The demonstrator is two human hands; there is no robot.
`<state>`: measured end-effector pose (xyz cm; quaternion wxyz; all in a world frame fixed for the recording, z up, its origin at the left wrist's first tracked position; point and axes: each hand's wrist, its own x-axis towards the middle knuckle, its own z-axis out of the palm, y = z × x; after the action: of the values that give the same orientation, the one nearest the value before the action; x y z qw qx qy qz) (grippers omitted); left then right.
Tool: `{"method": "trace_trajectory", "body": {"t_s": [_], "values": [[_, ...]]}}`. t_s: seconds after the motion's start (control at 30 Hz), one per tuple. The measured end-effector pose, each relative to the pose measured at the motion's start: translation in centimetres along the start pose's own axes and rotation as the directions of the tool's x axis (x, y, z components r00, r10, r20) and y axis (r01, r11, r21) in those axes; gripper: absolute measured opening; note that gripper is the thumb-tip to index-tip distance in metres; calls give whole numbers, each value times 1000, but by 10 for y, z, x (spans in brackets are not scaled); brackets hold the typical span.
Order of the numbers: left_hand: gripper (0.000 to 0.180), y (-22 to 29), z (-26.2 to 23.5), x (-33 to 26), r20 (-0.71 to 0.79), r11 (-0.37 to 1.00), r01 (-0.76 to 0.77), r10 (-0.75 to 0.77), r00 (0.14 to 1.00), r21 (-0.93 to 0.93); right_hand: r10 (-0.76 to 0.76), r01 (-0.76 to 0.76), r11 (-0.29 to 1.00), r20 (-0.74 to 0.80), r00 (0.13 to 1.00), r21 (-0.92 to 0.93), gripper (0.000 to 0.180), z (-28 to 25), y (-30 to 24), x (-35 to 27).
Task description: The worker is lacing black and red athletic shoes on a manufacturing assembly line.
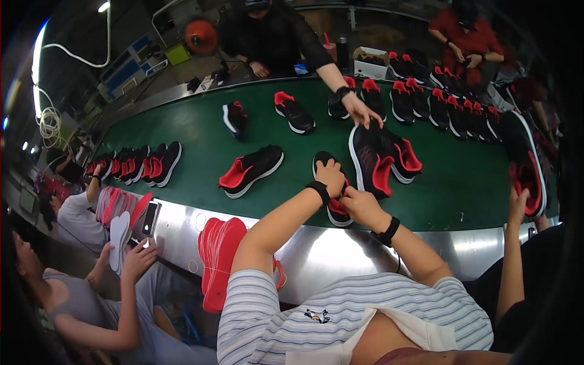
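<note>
A black sneaker with a red lining [331, 188] lay at the near edge of the green bench [201, 131], just beside a pair of matching shoes [380, 159]. Open green surface stretched to its left. The left hand [331, 176] gripped its middle from above, wrist bent; the right hand [360, 205] clasped its side near the heel.
</note>
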<state>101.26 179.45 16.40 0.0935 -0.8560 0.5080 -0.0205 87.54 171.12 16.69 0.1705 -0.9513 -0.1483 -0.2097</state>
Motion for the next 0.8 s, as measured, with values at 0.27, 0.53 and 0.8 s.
{"method": "trace_trajectory", "body": {"t_s": [0.27, 0.53, 0.8], "values": [[19, -56, -7, 19, 225, 632, 312, -216, 950, -710, 150, -60, 976, 447, 882, -208, 7, 17, 10, 33], [29, -21, 18, -19, -303, 737, -116, -126, 945, -666, 228, -173, 962, 269, 936, -211, 13, 77, 24, 37], [38, -158, 57, -126, -525, 824, 158, -481, 702, -545, 180, -160, 983, 283, 942, -92, 31, 12, -22, -6]]}}
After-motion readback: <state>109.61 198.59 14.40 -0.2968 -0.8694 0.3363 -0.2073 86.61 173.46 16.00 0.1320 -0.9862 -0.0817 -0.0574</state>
